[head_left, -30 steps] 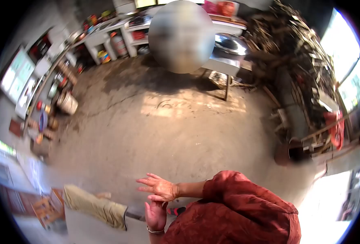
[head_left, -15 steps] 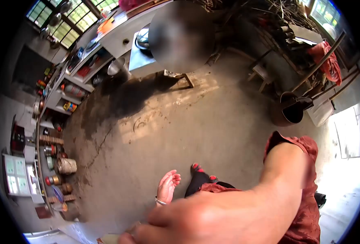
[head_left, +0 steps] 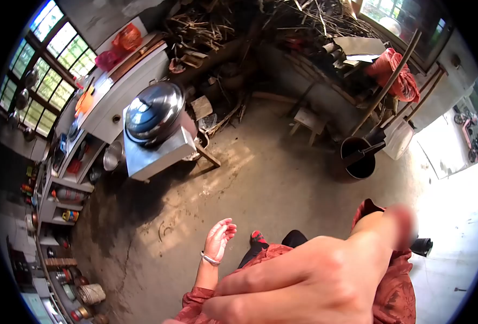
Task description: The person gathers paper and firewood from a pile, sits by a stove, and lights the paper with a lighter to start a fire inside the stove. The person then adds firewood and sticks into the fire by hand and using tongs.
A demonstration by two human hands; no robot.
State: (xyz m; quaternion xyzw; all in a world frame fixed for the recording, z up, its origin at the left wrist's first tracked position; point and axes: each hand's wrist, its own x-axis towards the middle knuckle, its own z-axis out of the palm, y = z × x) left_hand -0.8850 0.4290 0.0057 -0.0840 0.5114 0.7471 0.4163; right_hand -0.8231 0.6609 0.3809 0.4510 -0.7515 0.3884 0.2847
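My left hand (head_left: pixel 218 239), with a silver bracelet at its wrist, is raised over the bare floor, palm showing, its fingers slightly curled and holding nothing. Large and close to the camera, my right hand (head_left: pixel 309 281) reaches across the lower middle; its back faces the camera and its fingertips run toward the bottom edge, so whether it holds anything is hidden. Both arms have red patterned sleeves (head_left: pixel 395 297). Beneath the hands show my dark trousers and a red and black shoe (head_left: pixel 258 237).
A small table (head_left: pixel 160 156) bears a lidded metal pot (head_left: pixel 155 110). Beyond are a shelved counter (head_left: pixel 101 121), stacked firewood (head_left: pixel 212 24), a low stool (head_left: pixel 308 121), a dark bucket (head_left: pixel 360 168) and a red bag (head_left: pixel 394 75) by the right doorway.
The view has swung to the right. My hands, close together a second ago, are apart; my right hand has come up near the camera, while my left hand stays raised.
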